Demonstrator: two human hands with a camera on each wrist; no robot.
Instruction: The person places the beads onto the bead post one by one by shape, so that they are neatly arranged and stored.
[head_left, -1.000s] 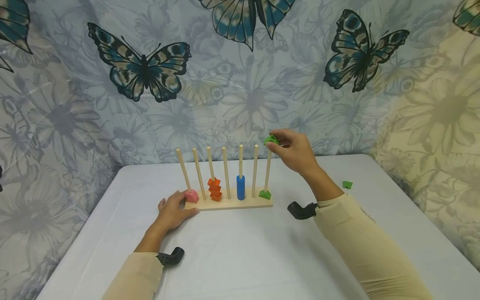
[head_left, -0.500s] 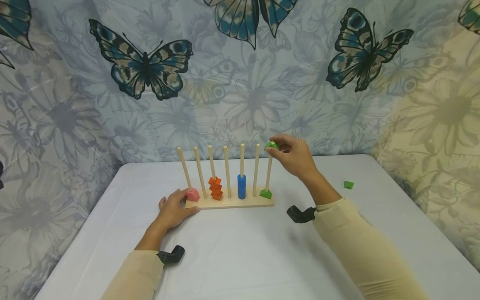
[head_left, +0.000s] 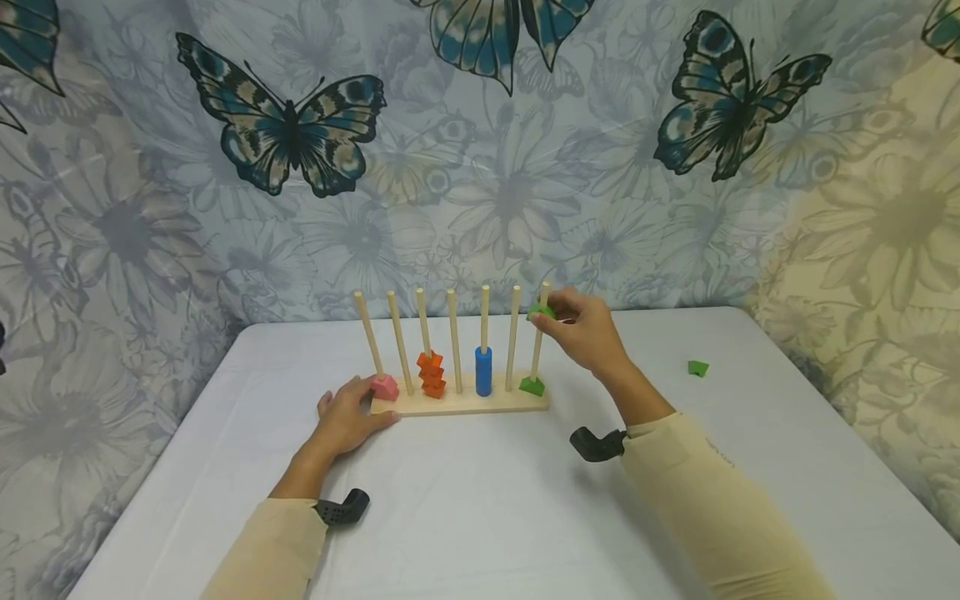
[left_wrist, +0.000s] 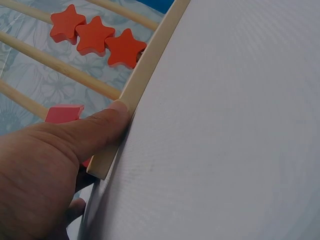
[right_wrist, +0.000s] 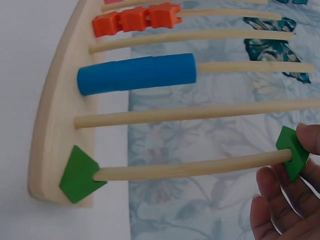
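Observation:
A wooden peg stacker stands on the table, with a row of several upright pegs. My left hand grips its left end, thumb on the base's front edge in the left wrist view; the other fingers are mostly hidden. Beside that hand, a pink block sits low on the leftmost peg. My right hand pinches a green angular block threaded on the rightmost peg, just below its tip. Another green block lies at the foot of that same peg.
Three orange stars are stacked on one peg, and a tall blue cylinder stack surrounds another. Several pegs are bare. One loose green block lies on the white tablecloth to the right. Behind hangs a butterfly-patterned cloth.
My right hand has lowered the green block from above the rightmost peg's tip onto the peg, whose end now pokes out above it. The left hand keeps its hold on the base.

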